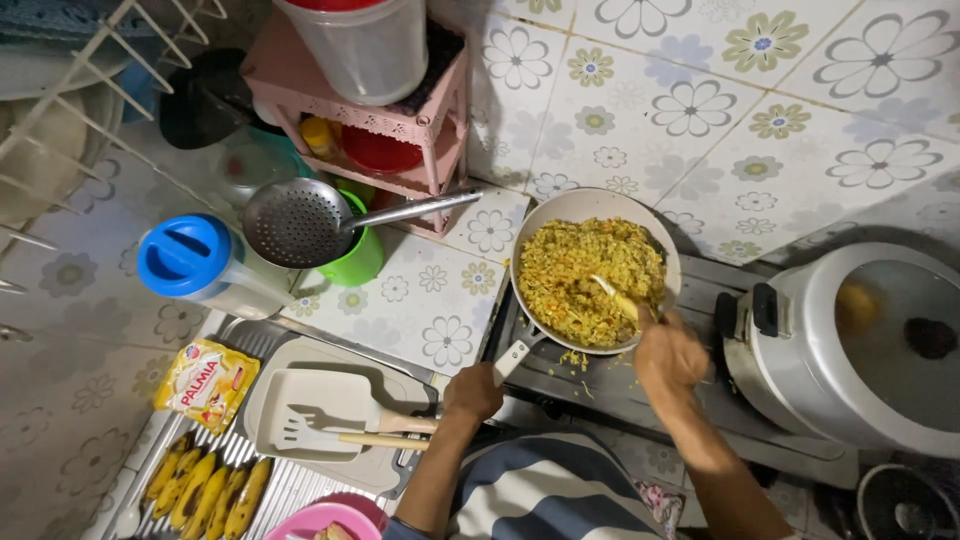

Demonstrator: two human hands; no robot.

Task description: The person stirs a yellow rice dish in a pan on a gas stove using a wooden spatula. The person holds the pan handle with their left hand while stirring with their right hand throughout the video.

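view from above a kitchen table tiled with flower patterns. the left hand (472,392) is closed around the pale handle of a frying pan (530,250) that sits on a stove (600,385) at centre. the right hand (668,352) is closed on a wooden spoon (617,297) whose tip lies in the yellow fried rice (580,275) filling the pan. the hands are apart, one on each side of the pan's near rim.

to stir well here, the left hand's grip should probably hold the pan steady while the spoon turns the rice from the rim toward the middle; a few grains already lie on the stove just below the pan, so gentle strokes seem wise.

containers: a rice cooker (850,340) with its lid shut stands just right of the stove; its contents cannot be seen. a jug with a blue lid (190,258) stands at left, near a green cup (358,258) that holds a metal skimmer (295,222). a pink shelf (400,125) behind carries a clear tub and small jars. a beige tray (310,400) beside the left hand holds a slotted turner (320,432). on the metal drainboard (290,490) lie fried banana pieces (205,492) and a yellow packet (205,382). a pink bowl (325,522) shows at the lower edge, its contents unclear.
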